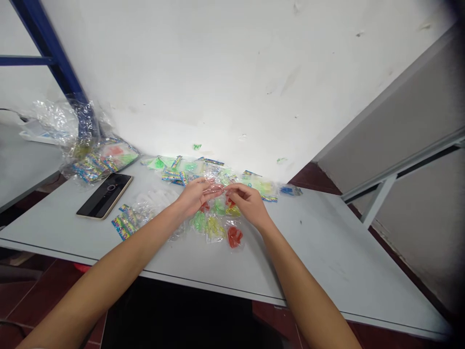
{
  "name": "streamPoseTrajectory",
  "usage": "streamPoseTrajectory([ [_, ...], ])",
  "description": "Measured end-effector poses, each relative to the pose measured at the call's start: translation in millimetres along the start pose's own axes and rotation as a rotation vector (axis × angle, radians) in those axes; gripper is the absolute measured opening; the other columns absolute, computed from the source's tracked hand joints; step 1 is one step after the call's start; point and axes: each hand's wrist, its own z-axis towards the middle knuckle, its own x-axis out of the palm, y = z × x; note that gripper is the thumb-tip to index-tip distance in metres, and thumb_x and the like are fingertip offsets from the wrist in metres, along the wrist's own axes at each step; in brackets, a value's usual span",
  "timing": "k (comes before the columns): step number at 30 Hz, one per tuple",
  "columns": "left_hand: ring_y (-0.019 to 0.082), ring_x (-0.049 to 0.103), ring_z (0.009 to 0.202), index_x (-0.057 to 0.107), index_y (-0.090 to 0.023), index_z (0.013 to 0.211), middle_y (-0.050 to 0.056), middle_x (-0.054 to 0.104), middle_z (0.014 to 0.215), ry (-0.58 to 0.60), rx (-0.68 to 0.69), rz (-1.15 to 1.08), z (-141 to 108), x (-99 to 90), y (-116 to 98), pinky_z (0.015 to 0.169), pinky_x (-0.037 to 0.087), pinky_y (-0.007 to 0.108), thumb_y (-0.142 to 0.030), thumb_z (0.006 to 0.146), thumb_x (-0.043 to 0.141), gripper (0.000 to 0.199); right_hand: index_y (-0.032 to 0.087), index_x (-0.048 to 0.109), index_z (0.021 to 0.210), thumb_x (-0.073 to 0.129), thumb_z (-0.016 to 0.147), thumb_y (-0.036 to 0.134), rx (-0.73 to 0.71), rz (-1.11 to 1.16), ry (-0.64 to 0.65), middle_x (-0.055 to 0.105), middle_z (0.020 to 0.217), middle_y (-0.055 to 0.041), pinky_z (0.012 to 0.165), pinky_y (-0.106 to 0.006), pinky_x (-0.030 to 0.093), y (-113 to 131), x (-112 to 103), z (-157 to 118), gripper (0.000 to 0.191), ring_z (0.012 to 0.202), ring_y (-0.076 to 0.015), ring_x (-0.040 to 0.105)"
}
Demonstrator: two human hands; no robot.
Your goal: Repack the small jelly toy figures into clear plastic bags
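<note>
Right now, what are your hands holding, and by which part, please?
The left hand and right hand seem to pinch a clear plastic bag by its edge.

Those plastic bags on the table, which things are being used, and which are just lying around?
Being used: left hand, right hand, clear plastic bag between them, bagged red pieces, bagged green pieces.
Lying around: phone, crumpled plastic, power strip.

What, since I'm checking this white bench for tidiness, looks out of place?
A small bright green scrap appears stuck on the white wall, well above the clear plastic packets on the bench. It looks odd because similar green pieces lie in those packets. A fainter green fleck marks the wall further right.
</note>
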Motion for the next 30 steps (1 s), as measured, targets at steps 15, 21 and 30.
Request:
streamPoseTrajectory([
  [15,0.022,0.071,0.088,0.061,-0.011,0.109,0.013,0.069,0.090,-0.101,0.005,-0.090,-1.5,1.3,-7.5,0.089,0.058,0.041,-0.021,0.093,0.052,0.021,0.018,0.072,0.088,0.074,0.072,0.038,0.144,0.050,-0.202,0.075,0.090,-0.0086,0.082,-0.041,0.055,6.1,-13.2,3.4,0.026,0.088,-0.0256,0.070],
  [21,0.020,0.068,0.099,0.061,-0.009,0.091,0.015,0.068,0.104,-0.152,0.084,-0.104,2.7,0.6,-2.0,0.095,0.056,0.037,-0.008,0.092,0.049,0.012,0.021,0.073,0.085,0.070,0.076,0.036,0.091,-0.076,-0.259,0.075,0.097,-0.0066,0.086,-0.040,0.051,2.2,-13.2,3.4,0.018,0.093,-0.0243,0.068],
  [30,0.022,0.070,0.090,0.063,-0.008,0.099,0.015,0.070,0.095,-0.123,0.066,-0.069,2.0,-0.8,-1.4,0.092,0.057,0.043,-0.013,0.091,0.051,0.015,0.020,0.071,0.085,0.070,0.076,0.036,0.074,-0.022,-0.277,0.071,0.081,-0.0051,0.070,-0.034,0.050,7.0,-9.4,1.1,0.019,0.075,-0.0200,0.063],
])
